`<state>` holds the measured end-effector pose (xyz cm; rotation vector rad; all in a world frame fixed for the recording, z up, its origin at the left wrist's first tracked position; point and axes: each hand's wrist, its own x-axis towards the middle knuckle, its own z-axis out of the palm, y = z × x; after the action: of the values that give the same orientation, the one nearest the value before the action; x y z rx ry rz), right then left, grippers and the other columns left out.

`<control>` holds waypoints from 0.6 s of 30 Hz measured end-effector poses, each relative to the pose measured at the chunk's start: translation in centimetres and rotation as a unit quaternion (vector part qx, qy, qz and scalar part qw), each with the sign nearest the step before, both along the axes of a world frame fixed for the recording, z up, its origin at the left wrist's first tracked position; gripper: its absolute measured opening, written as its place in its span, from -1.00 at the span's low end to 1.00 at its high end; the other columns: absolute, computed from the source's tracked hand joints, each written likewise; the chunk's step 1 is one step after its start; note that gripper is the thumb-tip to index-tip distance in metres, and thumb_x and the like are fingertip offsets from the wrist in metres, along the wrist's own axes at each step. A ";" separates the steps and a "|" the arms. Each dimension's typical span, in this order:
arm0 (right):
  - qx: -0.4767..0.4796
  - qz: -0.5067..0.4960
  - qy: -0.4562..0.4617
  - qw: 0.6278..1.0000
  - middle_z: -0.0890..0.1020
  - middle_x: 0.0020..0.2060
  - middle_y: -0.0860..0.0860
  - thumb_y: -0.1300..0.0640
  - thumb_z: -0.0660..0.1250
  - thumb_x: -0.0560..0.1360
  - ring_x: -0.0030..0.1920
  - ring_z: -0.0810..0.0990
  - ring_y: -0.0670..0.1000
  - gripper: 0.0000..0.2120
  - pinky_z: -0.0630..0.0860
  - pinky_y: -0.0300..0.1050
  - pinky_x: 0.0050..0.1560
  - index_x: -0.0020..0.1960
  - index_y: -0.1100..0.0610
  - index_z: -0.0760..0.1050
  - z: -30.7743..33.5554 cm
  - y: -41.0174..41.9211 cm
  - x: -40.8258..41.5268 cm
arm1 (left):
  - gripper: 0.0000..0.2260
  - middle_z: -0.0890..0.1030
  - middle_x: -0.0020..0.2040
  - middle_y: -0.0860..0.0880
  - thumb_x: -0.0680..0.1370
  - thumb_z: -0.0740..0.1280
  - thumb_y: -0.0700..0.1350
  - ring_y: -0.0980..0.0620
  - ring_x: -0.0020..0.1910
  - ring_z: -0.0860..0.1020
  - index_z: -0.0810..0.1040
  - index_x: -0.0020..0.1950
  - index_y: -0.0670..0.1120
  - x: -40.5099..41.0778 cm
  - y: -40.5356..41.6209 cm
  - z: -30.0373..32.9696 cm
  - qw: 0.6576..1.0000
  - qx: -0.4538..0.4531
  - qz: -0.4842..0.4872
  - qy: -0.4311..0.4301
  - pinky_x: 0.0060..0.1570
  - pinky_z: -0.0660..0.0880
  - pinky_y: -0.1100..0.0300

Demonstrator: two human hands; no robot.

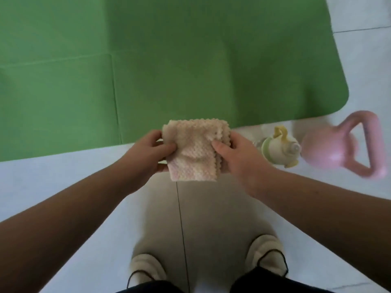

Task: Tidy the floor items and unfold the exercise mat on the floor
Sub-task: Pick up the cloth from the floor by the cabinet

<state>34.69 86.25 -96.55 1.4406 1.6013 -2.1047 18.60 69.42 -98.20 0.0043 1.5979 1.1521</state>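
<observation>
Above the floor, left hand (150,149) and right hand (233,154) pinch opposite edges of a folded cloth (193,151).

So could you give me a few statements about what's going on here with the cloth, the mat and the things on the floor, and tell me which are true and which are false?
1. Both hands hold the folded cloth. True: the left hand and the right hand each pinch one side of it.
2. The green mat is still rolled up. False: it lies flat on the floor, with fold creases showing.
3. The pink kettlebell sits on the mat. False: it is on the white tile floor, beside the mat's rounded corner.
4. A pale yellow-green bottle lies between the cloth and the kettlebell. True.
5. The person wears light-coloured slippers. True.
</observation>
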 end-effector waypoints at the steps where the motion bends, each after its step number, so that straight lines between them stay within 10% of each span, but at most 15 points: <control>1: 0.001 -0.001 -0.009 1.000 0.72 0.09 0.04 0.09 0.35 0.64 0.04 0.74 0.06 -0.79 0.71 -0.03 -0.06 0.25 0.08 0.53 -2.0 -0.2 0.2 | -0.71 0.72 0.13 -0.10 0.59 0.40 -0.17 -0.11 0.11 0.70 0.54 0.32 -0.05 0.1 -0.1 -1.7 1.000 -0.003 -0.005 -0.003 -0.04 0.66 0.01; 4: -0.012 -0.006 -0.025 1.000 0.73 0.04 0.05 0.11 0.36 0.64 -0.07 0.76 -0.02 -0.85 0.67 -0.15 -0.19 0.19 0.10 0.56 -6.4 -0.1 0.5 | -0.67 0.71 0.15 -0.12 0.55 0.44 -0.12 -0.12 0.12 0.70 0.53 0.31 -0.07 0.5 0.0 -5.1 0.999 -0.012 -0.013 -0.030 0.02 0.65 -0.06; 9: -0.023 -0.042 -0.051 0.998 0.72 0.08 0.14 0.13 0.36 0.63 0.11 0.70 0.20 -0.83 0.63 0.21 0.18 0.19 0.15 0.59 -8.5 -0.3 0.9 | -0.74 0.63 0.23 -0.20 0.64 0.36 -0.19 -0.15 0.13 0.68 0.47 0.31 -0.15 2.2 0.2 -6.5 0.995 -0.062 0.032 -0.065 -0.01 0.67 -0.05; 14: 0.001 -0.008 -0.064 0.998 0.72 -0.12 -0.03 0.35 0.44 0.51 -0.14 0.70 -0.07 -0.74 0.58 -0.26 -0.24 0.15 0.11 0.59 -10.4 -1.2 2.0 | -0.57 0.62 0.25 -0.21 0.55 0.39 -0.37 -0.12 0.11 0.70 0.42 0.38 -0.15 3.4 -0.4 -6.9 0.989 -0.089 0.023 -0.113 0.01 0.67 -0.03; 18: 0.025 0.047 -0.060 0.997 0.66 0.11 0.03 0.41 0.48 0.42 0.07 0.65 -0.02 -0.45 0.58 -0.22 -0.01 0.37 0.17 0.45 -11.3 -0.9 2.2 | -0.48 0.62 0.25 -0.23 0.52 0.38 -0.45 -0.13 0.14 0.68 0.36 0.43 -0.17 2.6 -0.7 -7.6 0.990 -0.075 0.052 -0.107 0.06 0.65 0.00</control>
<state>36.91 85.35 -107.83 1.4472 1.6525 -1.9024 21.17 68.73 -105.79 -0.2947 1.5033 1.0705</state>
